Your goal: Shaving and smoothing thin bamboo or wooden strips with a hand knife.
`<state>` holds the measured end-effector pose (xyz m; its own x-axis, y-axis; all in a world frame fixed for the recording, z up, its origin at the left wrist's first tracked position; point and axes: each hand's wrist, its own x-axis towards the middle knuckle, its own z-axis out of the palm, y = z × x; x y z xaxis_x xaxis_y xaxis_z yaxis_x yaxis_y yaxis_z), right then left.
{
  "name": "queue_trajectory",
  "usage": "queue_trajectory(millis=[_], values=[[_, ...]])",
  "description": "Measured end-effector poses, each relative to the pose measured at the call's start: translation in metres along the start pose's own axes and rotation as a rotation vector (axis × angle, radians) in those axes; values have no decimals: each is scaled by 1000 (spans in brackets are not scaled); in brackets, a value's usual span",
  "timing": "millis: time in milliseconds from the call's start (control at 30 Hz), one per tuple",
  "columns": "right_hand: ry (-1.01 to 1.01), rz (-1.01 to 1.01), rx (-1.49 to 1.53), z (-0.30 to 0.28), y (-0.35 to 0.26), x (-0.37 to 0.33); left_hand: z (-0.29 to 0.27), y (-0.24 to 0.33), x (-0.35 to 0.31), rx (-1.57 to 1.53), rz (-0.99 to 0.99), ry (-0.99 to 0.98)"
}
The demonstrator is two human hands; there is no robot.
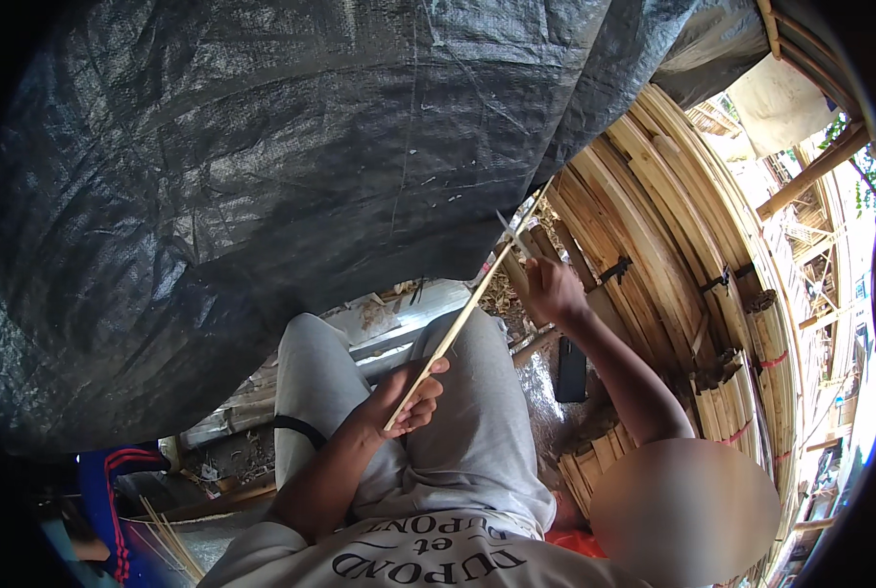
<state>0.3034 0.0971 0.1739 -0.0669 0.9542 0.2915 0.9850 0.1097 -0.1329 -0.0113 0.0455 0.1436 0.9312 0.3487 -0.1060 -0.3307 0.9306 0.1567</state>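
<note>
My left hand [413, 397] is closed round the near end of a long, thin bamboo strip [465, 312], over my lap. The strip slants up and to the right, its far end reaching the edge of a dark tarp. My right hand [556, 289] grips a knife [510, 231] whose blade lies across the strip near its far end. Whether the blade cuts into the strip or only rests on it, I cannot tell. The knife's handle is mostly hidden in my fist.
A dark plastic tarp [291, 176] hangs ahead and to the left. Bundles of split bamboo [644, 206], bound with dark ties, fill the right side. A black rectangular object [572, 369] lies below my right forearm. Blue cloth with red stripes [115, 500] shows at lower left.
</note>
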Motion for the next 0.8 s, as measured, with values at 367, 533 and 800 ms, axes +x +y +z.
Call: queue_trajectory(millis=[367, 533, 800], values=[[-304, -3, -131, -13, -17, -8, 12, 0, -2, 80, -52, 166], [-498, -419, 51, -34, -86, -27, 13, -2, -5, 116, -70, 283], [-424, -317, 59, -18, -81, -34, 11, -2, -2, 197, -82, 222]])
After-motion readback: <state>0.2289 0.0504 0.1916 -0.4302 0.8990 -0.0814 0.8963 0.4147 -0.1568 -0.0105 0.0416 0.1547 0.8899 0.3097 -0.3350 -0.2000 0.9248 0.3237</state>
